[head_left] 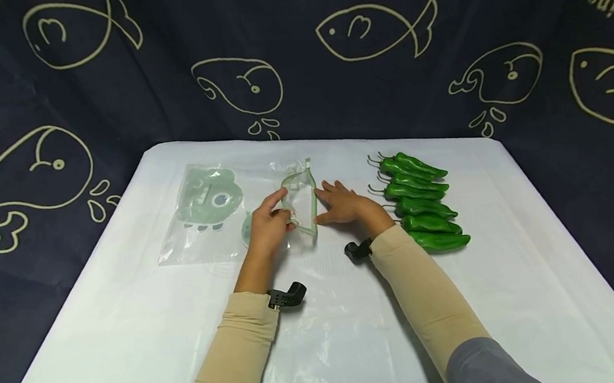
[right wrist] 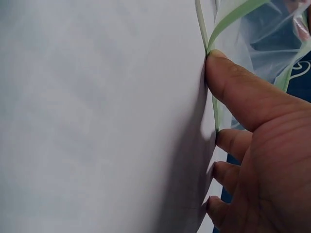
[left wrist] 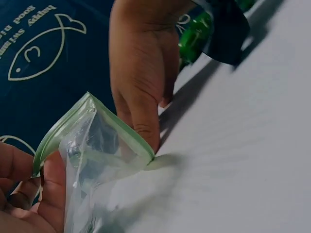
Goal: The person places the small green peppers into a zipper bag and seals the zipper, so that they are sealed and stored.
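A clear bag (head_left: 234, 214) with a green edge strip is laid flat on the white-covered table (head_left: 116, 345), its mouth parted into a gap on the side towards the peppers. One lip of that mouth is pinched between the thumb and fingers of the left hand (head_left: 269, 223) and held raised; part of those fingers is hidden behind the lip in the head view, and the hand is cut off by the frame in the left wrist view. The other lip is pressed against the table by the right hand (head_left: 346, 205), its fingers spread wide and fairly straight, the thumb tip set on the strip. How firmly it is pressed cannot be told.

On the bag, a green cartoon figure (head_left: 210, 198) can be made out, while a second print (head_left: 246, 228) is partly covered by the left hand. Green peppers (head_left: 426, 206) are lined up to the right of the bag, well apart from it; the stem of the lowest is hidden by the right forearm. In the left wrist view, only blurred pieces of them are seen. Beyond the bag, a dark cloth (head_left: 165, 100) is hung, its lettering cropped at the top.
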The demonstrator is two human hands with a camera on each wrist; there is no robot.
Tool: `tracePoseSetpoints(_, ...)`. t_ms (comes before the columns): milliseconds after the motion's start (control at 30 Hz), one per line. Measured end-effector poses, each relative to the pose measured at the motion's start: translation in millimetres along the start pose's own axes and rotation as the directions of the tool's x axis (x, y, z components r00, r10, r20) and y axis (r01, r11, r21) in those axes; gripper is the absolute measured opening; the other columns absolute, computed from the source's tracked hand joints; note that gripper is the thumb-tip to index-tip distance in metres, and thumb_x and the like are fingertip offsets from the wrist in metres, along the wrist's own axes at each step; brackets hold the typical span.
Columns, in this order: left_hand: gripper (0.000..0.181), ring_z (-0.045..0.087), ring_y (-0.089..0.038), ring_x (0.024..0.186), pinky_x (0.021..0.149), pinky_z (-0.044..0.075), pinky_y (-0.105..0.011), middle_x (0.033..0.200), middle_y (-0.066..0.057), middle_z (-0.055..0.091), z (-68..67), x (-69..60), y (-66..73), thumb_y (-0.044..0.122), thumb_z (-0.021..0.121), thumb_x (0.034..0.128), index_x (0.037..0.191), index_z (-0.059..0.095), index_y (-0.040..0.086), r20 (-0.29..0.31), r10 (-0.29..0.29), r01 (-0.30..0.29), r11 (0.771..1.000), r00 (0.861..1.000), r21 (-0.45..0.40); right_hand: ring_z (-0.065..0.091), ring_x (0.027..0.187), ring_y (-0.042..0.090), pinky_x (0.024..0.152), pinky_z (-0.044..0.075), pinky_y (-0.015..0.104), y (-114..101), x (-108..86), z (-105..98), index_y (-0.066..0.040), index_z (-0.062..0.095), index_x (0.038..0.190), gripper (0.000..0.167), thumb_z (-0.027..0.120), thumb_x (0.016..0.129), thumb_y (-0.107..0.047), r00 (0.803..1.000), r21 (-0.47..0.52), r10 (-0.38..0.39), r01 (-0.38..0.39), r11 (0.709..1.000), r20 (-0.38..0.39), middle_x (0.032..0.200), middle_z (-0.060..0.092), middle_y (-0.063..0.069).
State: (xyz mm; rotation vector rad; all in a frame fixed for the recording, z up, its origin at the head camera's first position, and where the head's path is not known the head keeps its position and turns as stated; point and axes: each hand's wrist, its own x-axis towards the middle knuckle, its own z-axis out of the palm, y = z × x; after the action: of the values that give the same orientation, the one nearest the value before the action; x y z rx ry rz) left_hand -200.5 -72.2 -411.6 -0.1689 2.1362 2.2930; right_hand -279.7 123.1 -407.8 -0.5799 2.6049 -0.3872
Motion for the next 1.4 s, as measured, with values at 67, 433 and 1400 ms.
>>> tracePoseSetpoints(67,0.052,0.057,-0.014,0.084,0.066,0.054,-0.022,0.117,-0.016,0.057,-1.6,0.1,0.2,-0.006,0.053,0.0935,0.142,0.055,0.011,0.003,-0.015,0.015,0.999,1.000,-0.047,-0.006,0.149,0.038,0.116,0.004,0.062,0,1.1,1,-0.014,0.017,0.160,0.089,0.062,0.093,-0.051,1.000,-0.007,-0.004,0.004,1.000,0.003,0.165,0.003,0.013)
tracePoseSetpoints(433,0.053,0.058,-0.012,0.082,0.066,0.051,-0.022,0.115,-0.022,0.057,-5.8,0.5,-0.9,-0.006,0.055,0.0927,0.143,0.055,0.011,0.092,-0.005,0.020,0.986,0.996,-0.168,-0.006,0.149,0.037,0.117,0.004,0.060,-1,-0.3,1,-0.014,0.017,0.160,0.089,0.062,0.093,-0.051,1.000,0.008,0.015,-0.015,1.000,0.006,0.165,0.003,0.013)
tracePoseSetpoints(1400,0.054,0.056,-0.009,0.081,0.064,0.049,-0.019,0.146,0.000,0.047,-8.9,-5.1,13.4,-0.011,0.055,0.0914,0.143,0.053,0.004,0.096,0.088,-0.038,0.899,0.991,-0.437,-0.005,0.150,0.036,0.117,0.005,0.058,0,2.3,1,-0.015,0.019,0.160,0.089,0.065,0.092,-0.050,1.000,-0.004,0.013,-0.013,1.000,-0.001,0.165,0.004,0.012)
